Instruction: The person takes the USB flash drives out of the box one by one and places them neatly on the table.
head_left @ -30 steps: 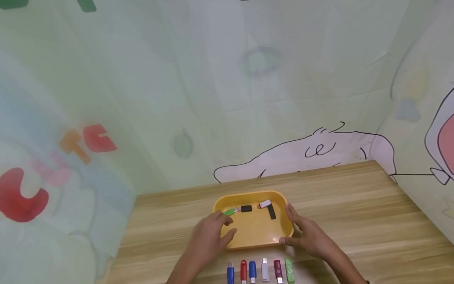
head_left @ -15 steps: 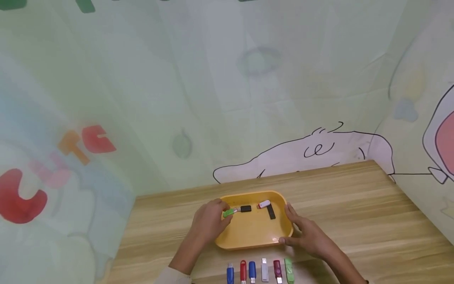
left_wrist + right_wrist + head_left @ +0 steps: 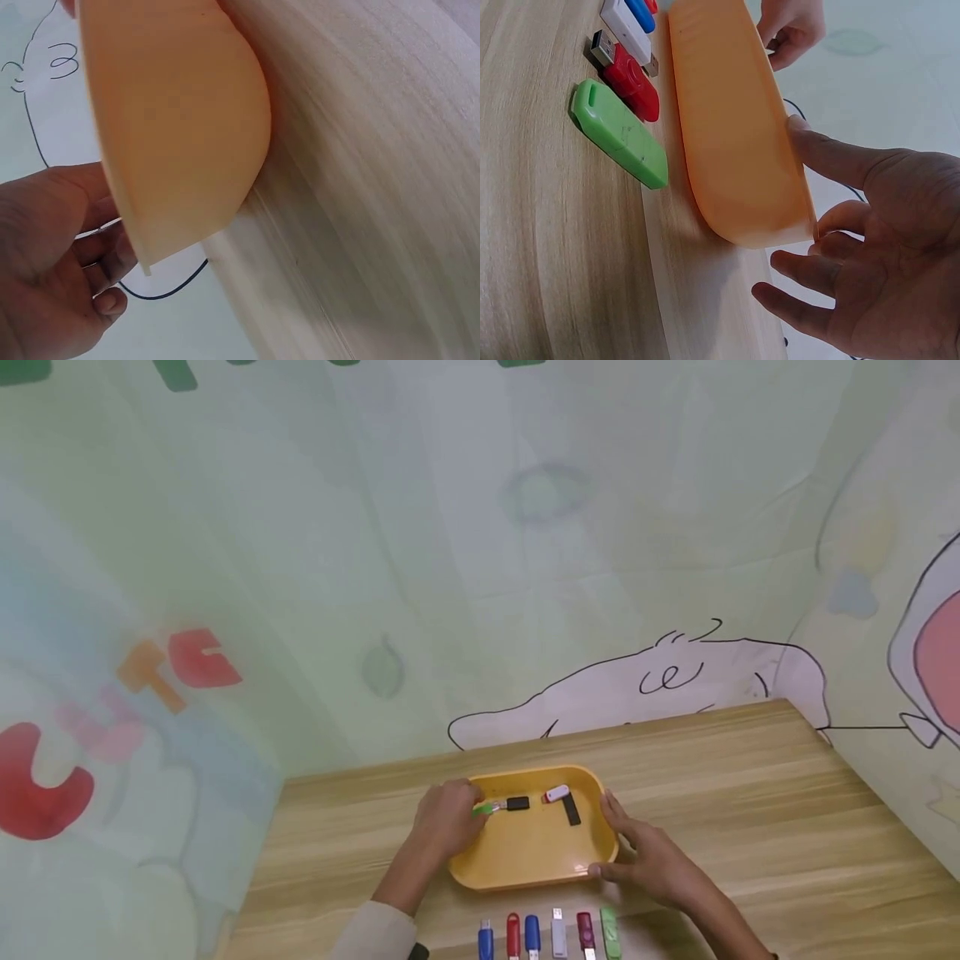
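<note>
A yellow-orange plastic tray stands on the wooden table. My left hand reaches over its left end, fingers bent, pinching a green USB stick whose end they partly hide. Beside that stick's metal plug lies a black USB stick. Further right in the tray are a white-and-red USB stick and a dark one. My right hand holds the tray's right end, thumb at the near rim and fingers round the corner. In the right wrist view the thumb tip meets the rim.
In front of the tray several USB sticks lie in a row: blue, red, another blue, silver, dark red and light green. A printed cloth backdrop rises behind the table.
My left hand has moved up and left to the tray's left end, its fingers closing at the green USB stick. My right hand has stayed on the tray's right end.
</note>
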The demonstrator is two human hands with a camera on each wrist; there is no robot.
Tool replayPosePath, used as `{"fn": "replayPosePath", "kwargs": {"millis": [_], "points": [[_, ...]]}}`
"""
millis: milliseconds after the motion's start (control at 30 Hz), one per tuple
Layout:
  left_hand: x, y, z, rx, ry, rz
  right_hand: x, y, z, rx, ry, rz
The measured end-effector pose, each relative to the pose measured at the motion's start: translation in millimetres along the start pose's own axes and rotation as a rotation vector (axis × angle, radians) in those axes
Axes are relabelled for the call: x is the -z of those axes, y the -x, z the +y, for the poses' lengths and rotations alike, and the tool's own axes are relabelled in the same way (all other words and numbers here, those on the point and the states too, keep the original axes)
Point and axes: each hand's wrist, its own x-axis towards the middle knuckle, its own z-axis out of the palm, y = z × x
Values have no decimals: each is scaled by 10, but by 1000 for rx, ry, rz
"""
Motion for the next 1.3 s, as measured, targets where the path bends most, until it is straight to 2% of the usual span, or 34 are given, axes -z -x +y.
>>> {"fn": "replayPosePath", "kwargs": {"millis": [233,467,800,1100,1300], "points": [[-103,-79,-23,-56,-91,18,1,-8,-19,-8,-15,-5],[-177,-117,1,-43,-174,18,-11,6,10,1,9,5],[-237,-134,59,-67,-307,25,-4,-10,18,-11,1,5],[-274,-100,48,-102,-326,83,-21,-10,23,-24,18,8],[-282,-82,76,-83,-289,62,-11,-11,25,-4,20,11]]}}
